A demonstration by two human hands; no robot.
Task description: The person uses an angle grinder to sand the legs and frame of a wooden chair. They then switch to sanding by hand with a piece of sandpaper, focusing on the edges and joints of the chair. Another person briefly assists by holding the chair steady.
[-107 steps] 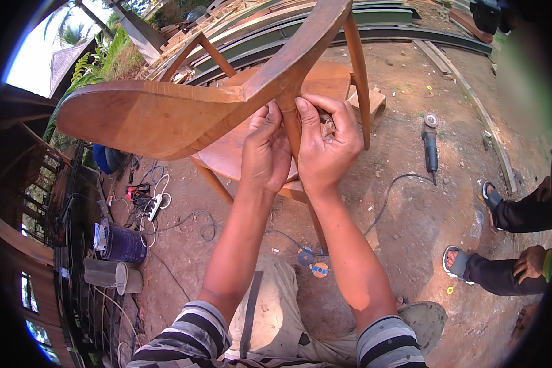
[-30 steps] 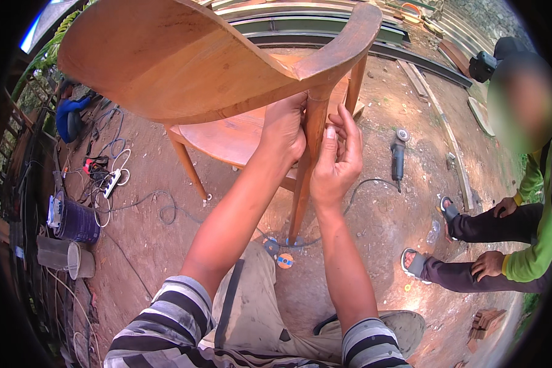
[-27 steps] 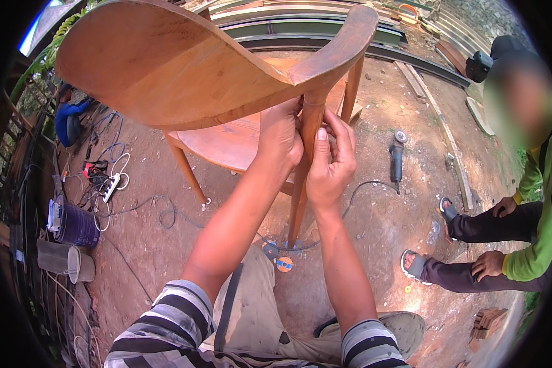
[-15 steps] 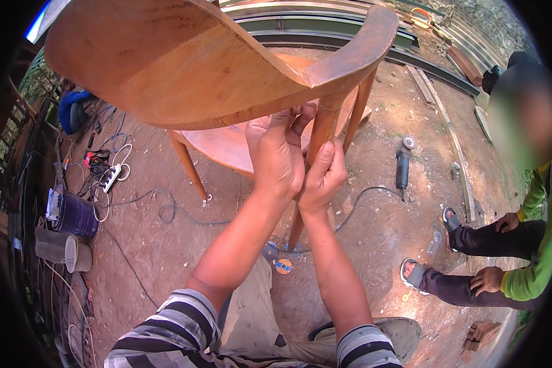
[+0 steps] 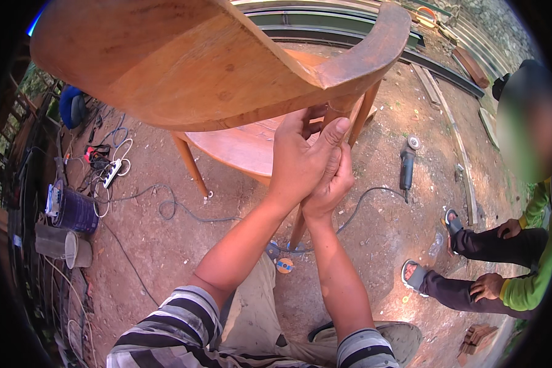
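Observation:
A brown wooden chair (image 5: 184, 67) with a broad curved backrest and armrest stands in front of me. My left hand (image 5: 297, 153) is wrapped round the upper part of its near leg (image 5: 338, 108), just under the armrest, with the thumb lying across the front. Just below and to the right, my right hand (image 5: 332, 187) closes round the same leg, its fingers partly behind the left hand. Whether anything thin lies between my palms and the wood is hidden. The seat (image 5: 239, 142) shows beneath the backrest.
An angle grinder (image 5: 407, 164) lies on the dirt floor at right, its cord running behind the chair leg. A person in a green sleeve (image 5: 527, 288) sits at far right. Left are a power strip (image 5: 111, 174), a purple bucket (image 5: 76, 211) and tangled cables. An orange disc (image 5: 284, 265) lies near my feet.
My left hand has shifted right and turned round the leg, its thumb now over the front. My right hand has moved slightly right. The chair appears slightly higher and further right in view.

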